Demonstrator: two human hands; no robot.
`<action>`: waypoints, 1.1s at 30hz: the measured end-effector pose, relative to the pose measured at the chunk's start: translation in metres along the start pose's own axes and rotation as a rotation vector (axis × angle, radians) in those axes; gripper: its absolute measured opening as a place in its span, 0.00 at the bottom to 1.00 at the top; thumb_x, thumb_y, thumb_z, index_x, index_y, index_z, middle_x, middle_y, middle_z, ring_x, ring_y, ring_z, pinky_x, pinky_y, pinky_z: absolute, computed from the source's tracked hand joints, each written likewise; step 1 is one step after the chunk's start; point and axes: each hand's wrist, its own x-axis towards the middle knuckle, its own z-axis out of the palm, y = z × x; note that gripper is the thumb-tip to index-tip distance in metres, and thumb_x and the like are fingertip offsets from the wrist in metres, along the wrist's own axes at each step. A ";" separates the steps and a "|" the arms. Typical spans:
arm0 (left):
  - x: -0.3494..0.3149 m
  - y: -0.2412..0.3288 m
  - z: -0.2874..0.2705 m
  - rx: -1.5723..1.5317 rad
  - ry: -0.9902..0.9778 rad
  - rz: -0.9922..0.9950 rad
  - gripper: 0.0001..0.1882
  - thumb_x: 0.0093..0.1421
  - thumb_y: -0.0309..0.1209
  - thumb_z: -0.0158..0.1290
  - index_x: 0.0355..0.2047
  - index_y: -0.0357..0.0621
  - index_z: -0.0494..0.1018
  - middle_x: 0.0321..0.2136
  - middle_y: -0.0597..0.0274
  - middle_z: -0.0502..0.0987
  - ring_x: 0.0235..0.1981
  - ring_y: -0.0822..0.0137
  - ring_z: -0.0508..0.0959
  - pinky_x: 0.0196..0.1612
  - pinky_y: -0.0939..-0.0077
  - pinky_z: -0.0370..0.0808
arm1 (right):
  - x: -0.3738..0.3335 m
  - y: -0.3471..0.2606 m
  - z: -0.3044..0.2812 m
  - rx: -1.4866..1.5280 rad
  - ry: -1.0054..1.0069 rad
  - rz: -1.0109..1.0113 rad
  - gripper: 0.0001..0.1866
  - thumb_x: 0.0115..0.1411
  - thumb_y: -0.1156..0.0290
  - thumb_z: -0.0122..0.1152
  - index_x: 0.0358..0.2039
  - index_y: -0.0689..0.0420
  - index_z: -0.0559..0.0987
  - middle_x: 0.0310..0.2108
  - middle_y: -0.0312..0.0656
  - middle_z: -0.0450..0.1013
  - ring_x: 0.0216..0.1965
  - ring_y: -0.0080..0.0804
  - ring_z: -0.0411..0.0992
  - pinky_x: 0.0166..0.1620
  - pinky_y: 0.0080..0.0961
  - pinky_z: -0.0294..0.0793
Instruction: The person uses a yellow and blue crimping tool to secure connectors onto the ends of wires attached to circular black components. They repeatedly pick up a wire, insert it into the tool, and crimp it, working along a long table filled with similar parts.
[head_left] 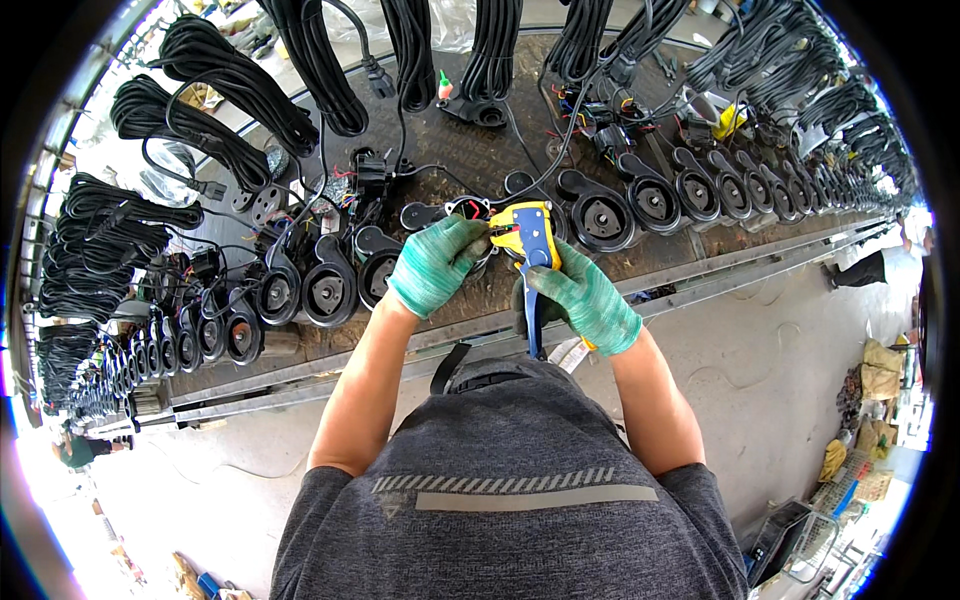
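Note:
In green gloves, both of my hands work at the bench's near edge. My right hand [588, 298] is wrapped round the handles of a blue and yellow wire stripper [540, 238], its yellow jaws pointing left. At those jaws the fingers of my left hand [438, 264] are pinched together; what lies between them is too small to make out. Just beyond my left fingertips a red wire [473, 208] shows at a black round housing [467, 209], partly covered by the glove. Black round housings stand on either side, one [603, 218] to the right and another [329, 290] to the left.
Bundled black cables [318, 70] line the far side of the dark workbench [450, 150], alongside loose wiring. A small bottle with a green tip [444, 86] stands among them. The bench's metal edge [690, 272] runs before me. Crates [835, 485] and sacks [880, 370] stand at the right.

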 end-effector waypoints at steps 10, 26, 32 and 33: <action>0.001 -0.005 0.002 0.085 0.005 0.088 0.13 0.63 0.34 0.60 0.45 0.43 0.80 0.34 0.52 0.81 0.35 0.47 0.81 0.36 0.59 0.78 | 0.005 0.002 0.004 -0.112 0.031 -0.060 0.19 0.69 0.63 0.61 0.56 0.57 0.74 0.38 0.30 0.74 0.38 0.15 0.71 0.43 0.17 0.72; 0.126 -0.098 -0.034 0.334 0.214 0.091 0.12 0.68 0.31 0.55 0.48 0.42 0.78 0.37 0.41 0.81 0.37 0.41 0.82 0.42 0.56 0.78 | -0.054 0.048 -0.074 0.438 0.359 -0.042 0.25 0.65 0.69 0.63 0.61 0.59 0.70 0.41 0.40 0.76 0.40 0.32 0.79 0.45 0.33 0.83; 0.139 -0.160 0.020 0.593 -0.312 -0.283 0.12 0.67 0.37 0.52 0.41 0.42 0.77 0.40 0.37 0.80 0.43 0.36 0.80 0.45 0.45 0.77 | -0.098 0.105 -0.122 0.547 0.626 -0.039 0.23 0.65 0.68 0.62 0.57 0.59 0.69 0.39 0.51 0.78 0.38 0.48 0.81 0.43 0.51 0.85; 0.143 -0.148 0.030 0.582 -0.367 -0.309 0.12 0.67 0.37 0.52 0.42 0.42 0.77 0.40 0.37 0.81 0.44 0.36 0.80 0.46 0.45 0.77 | -0.107 0.109 -0.127 0.568 0.663 -0.045 0.23 0.65 0.68 0.62 0.57 0.59 0.68 0.39 0.51 0.78 0.37 0.51 0.81 0.42 0.51 0.85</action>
